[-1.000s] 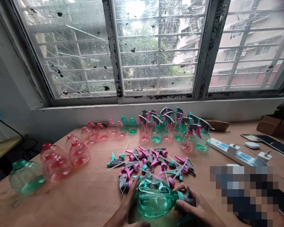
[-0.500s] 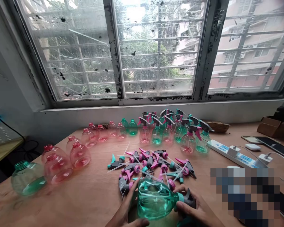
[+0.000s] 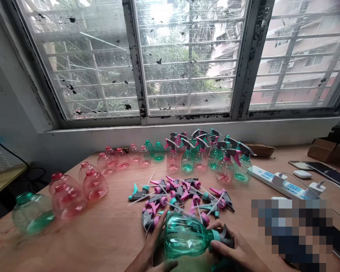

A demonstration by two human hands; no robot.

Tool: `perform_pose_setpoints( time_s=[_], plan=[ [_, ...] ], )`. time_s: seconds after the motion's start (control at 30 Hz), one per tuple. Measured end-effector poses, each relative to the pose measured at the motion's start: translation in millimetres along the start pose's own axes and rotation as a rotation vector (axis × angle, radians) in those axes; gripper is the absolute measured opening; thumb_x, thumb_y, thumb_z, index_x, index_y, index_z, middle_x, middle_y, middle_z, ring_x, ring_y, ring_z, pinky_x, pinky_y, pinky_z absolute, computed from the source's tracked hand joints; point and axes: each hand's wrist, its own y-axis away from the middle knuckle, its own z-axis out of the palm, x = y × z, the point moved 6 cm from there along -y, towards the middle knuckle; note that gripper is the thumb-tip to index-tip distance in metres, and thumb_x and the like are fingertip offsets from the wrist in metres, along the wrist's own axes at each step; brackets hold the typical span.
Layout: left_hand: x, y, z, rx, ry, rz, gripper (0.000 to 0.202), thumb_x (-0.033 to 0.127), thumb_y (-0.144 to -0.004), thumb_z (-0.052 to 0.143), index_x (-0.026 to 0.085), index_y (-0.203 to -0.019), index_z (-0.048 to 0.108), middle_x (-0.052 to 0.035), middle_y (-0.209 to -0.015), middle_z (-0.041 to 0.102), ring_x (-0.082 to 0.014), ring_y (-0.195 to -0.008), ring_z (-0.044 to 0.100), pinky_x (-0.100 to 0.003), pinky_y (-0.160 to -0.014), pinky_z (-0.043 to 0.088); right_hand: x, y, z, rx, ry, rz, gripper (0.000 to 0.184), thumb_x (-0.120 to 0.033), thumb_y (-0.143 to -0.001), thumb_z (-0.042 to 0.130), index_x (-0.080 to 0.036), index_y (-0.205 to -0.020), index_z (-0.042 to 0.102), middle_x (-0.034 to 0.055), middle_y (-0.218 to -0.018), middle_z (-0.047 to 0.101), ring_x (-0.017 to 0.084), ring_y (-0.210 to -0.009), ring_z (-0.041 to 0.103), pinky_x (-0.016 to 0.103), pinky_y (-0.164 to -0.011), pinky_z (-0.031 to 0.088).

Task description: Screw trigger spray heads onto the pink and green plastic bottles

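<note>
A green see-through bottle point(image 3: 184, 237) lies on its side at the near edge of the wooden table point(image 3: 107, 234). My left hand point(image 3: 154, 249) is wrapped round its body. My right hand point(image 3: 234, 251) grips the grey and green spray head point(image 3: 222, 238) at the bottle's neck. Just beyond the bottle lies a pile of loose spray heads point(image 3: 181, 196) in pink, green and grey, with thin white tubes sticking out.
Open pink bottles point(image 3: 93, 183) and a green one point(image 3: 31, 213) stand at the left. Several capped bottles point(image 3: 212, 158) stand near the window wall. A white power strip point(image 3: 280, 183) with chargers, phones point(image 3: 325, 172) and a cardboard box point(image 3: 328, 149) lie at the right. A blurred patch covers the near right.
The bottle has turned slightly between my hands. My hands stay in the same place on the bottle and the spray head.
</note>
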Motion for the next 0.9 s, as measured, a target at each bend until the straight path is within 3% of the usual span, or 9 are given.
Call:
perform_pose_setpoints(
  time_s=[0.1,0.2,0.3,0.4,0.5,0.7,0.9],
  plan=[
    [-1.0,0.8,-0.7,-0.014,0.015,0.030,0.115,0.055,-0.078,0.079,0.038,-0.159,-0.001,-0.0001,-0.172,0.004,-0.0353,-0.157,-0.004,-0.050,-0.128,0.004,2.6,-0.6,0.0,-0.024,-0.006,-0.006,0.044,-0.053,-0.077,0.080,-0.020,-0.100,0.060,-0.0014,-0.068,0.070,0.017,-0.061,0.066,0.025,-0.058,0.049],
    [-1.4,0.5,-1.0,-0.025,0.088,0.052,0.104,0.059,-0.082,0.072,0.036,-0.159,0.006,-0.0025,-0.172,0.009,-0.0359,-0.157,0.006,-0.050,-0.128,0.006,5.0,-1.8,0.7,-0.061,-0.006,-0.028,0.043,-0.052,-0.078,0.079,-0.020,-0.100,0.060,-0.0015,-0.067,0.070,0.017,-0.062,0.066,0.025,-0.059,0.048],
    [-1.6,-0.2,0.3,-0.045,0.110,0.050,0.091,0.048,-0.086,0.074,0.042,-0.156,0.016,0.0008,-0.171,0.014,-0.0327,-0.157,0.012,-0.047,-0.128,0.013,6.9,-2.7,0.0,-0.066,0.005,-0.032,0.043,-0.052,-0.078,0.079,-0.020,-0.100,0.060,-0.0012,-0.068,0.070,0.017,-0.062,0.066,0.025,-0.058,0.048],
    [-3.2,-0.7,0.9,-0.054,0.105,0.056,0.090,0.037,-0.088,0.074,0.049,-0.155,0.014,0.0048,-0.171,0.014,-0.0291,-0.157,0.008,-0.045,-0.127,0.018,7.0,-2.8,-1.3,-0.046,0.029,-0.027,0.044,-0.053,-0.078,0.078,-0.020,-0.101,0.060,-0.0009,-0.068,0.070,0.018,-0.062,0.066,0.026,-0.058,0.049],
    [-4.7,-1.5,0.3,-0.055,0.104,0.063,0.088,0.037,-0.091,0.071,0.052,-0.154,0.011,0.0054,-0.171,0.014,-0.0286,-0.157,0.012,-0.047,-0.127,0.018,6.2,-2.1,-1.2,-0.033,0.023,-0.013,0.045,-0.053,-0.077,0.079,-0.020,-0.101,0.060,-0.0003,-0.070,0.071,0.018,-0.062,0.066,0.026,-0.059,0.050],
    [-0.2,-2.4,-2.4,-0.009,0.128,0.059,0.100,0.055,-0.081,0.076,0.043,-0.157,0.013,0.0005,-0.171,0.015,-0.0315,-0.157,0.010,-0.048,-0.128,0.010,5.3,-1.0,0.5,-0.026,-0.004,-0.004,0.045,-0.051,-0.076,0.081,-0.019,-0.100,0.060,-0.0018,-0.067,0.070,0.016,-0.061,0.065,0.024,-0.058,0.047],
    [-4.4,-2.1,-2.0,-0.014,0.169,-0.017,0.089,0.044,-0.086,0.075,0.040,-0.157,0.022,-0.0007,-0.169,0.022,-0.0335,-0.156,0.015,-0.049,-0.128,0.015,5.0,-1.3,0.4,-0.026,-0.006,-0.014,0.044,-0.050,-0.077,0.081,-0.019,-0.101,0.061,-0.0007,-0.068,0.071,0.017,-0.062,0.066,0.026,-0.059,0.048]
  ],
)
